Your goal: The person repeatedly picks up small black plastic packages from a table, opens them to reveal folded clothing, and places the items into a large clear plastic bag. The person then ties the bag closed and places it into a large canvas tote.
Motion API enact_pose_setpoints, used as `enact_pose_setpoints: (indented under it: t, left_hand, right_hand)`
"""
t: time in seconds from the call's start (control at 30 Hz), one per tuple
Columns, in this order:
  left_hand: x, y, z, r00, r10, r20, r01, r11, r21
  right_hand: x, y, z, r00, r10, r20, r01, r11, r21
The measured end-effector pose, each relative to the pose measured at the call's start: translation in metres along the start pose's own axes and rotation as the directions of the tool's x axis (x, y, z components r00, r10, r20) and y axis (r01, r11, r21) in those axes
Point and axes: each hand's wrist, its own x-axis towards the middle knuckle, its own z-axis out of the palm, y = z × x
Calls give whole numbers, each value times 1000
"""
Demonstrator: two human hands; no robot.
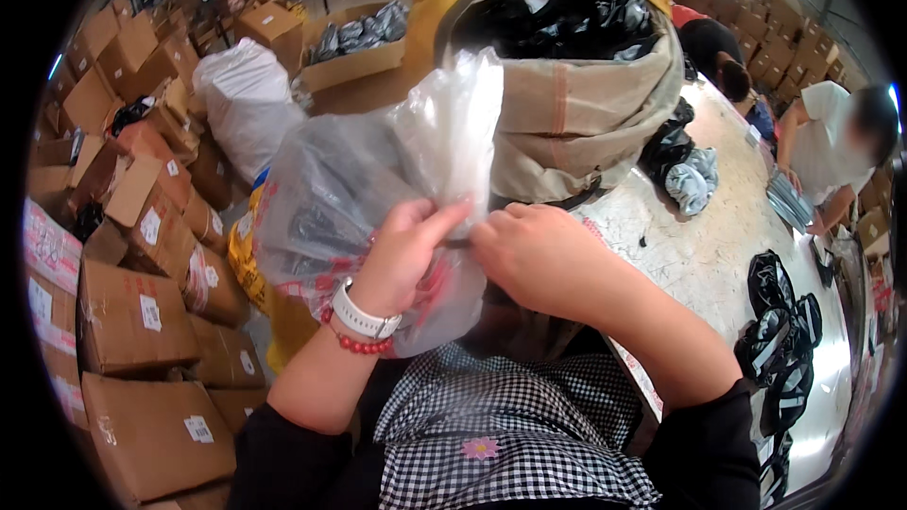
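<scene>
One clear bag [321, 179], gripped at its gathered neck [463, 184] by closed left hand [406, 244] and closed right hand [534, 253], probably for a tight bunch. Held in front of the checked apron [430, 406], left of the table [690, 260], perhaps for room beside the big sack [576, 109].

The plastic bag [326, 189] is milky and translucent with red-pink print. The worn apron [520, 406] is black-and-white gingham bearing a pink flower [480, 449]; the watch band [361, 315] is white, the bracelet [363, 346] red. The big sack [590, 113] is beige with orange stripes, the table [699, 260] off-white, the cartons [132, 321] brown.
</scene>
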Motion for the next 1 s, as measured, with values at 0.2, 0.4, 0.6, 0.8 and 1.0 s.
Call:
enact_pose_setpoints:
  t: [0.2,0.4,0.6,0.8,1.0]
  left_hand:
    - [0,-3,6,991,133,26,-135,959,247]
    - [-5,2,11,991,130,2,-124,942,313]
    - [-13,12,22,981,184,-59,-172,970,170]
    - [-6,3,17,982,186,-46,-175,967,184]
    - [-7,6,23,975,216,-53,-191,935,300]
  right_hand:
    - [12,-29,-23,972,116,207,-46,949,-313]
    - [12,-50,3,954,290,73,-174,739,-651]
    - [-1,-26,12,981,114,-156,-179,840,-512]
    - [0,-34,-2,991,133,-3,-114,836,-537]
    - [16,-51,2,941,309,136,-146,736,-661]
